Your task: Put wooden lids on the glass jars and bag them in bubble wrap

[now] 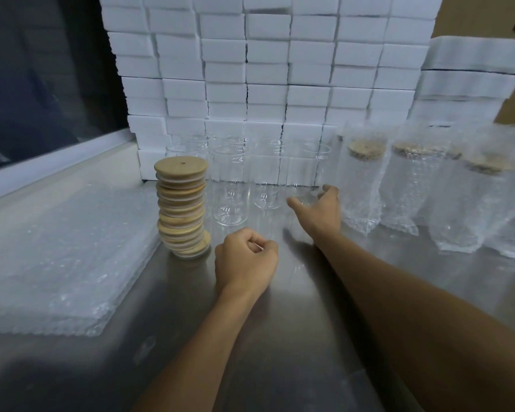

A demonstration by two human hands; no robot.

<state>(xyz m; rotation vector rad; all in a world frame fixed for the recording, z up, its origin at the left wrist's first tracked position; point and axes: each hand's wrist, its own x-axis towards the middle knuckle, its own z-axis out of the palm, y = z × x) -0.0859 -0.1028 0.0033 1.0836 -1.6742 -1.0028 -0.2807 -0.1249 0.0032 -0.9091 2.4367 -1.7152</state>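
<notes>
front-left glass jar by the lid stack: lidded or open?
Open. The glass jar shows a bare rim, no wooden lid; the lid stack stands beside it.
</notes>
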